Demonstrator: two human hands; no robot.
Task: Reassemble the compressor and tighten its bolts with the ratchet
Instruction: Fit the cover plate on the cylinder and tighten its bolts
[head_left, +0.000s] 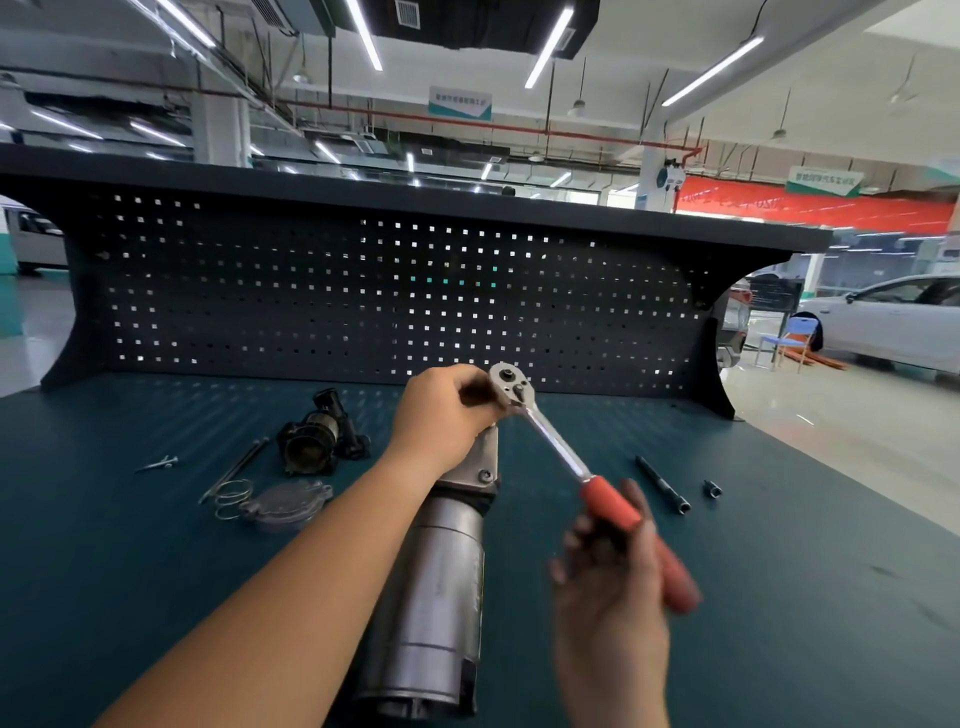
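Plainly the tightening step is in hand, with 2 hands on the tool. The left hand (447, 415) is curled round a dark piece just under the head of the ratchet (511, 388), steadying it at the far end of the compressor (441, 571). Whatever sits inside that fist, socket or bolt head, is hidden. The right hand (608, 587) is blurred, but its fingers wrap the ratchet's red handle, which slants down to the right from the head.

The compressor lies lengthwise on the bench (779, 597), a silver cylinder running from the near edge toward the pegboard (363, 291), its grey end casting under the left wrist.

Reassembly looks only partly done, judging by what lies loose to the left: a dark housing (317, 436), a round cover plate (291, 504), a few wire rings (234, 496) and long bolts (234, 467). To the right, well apart from the compressor, lie an extension bar (665, 486) and a small socket (712, 488).

The next move calls for a swing of the handle about the head while the left hand holds the drive square on the bolt. If it tilts, it may slip off and round the bolt. Whether the ratchet is set to tighten cannot be told.
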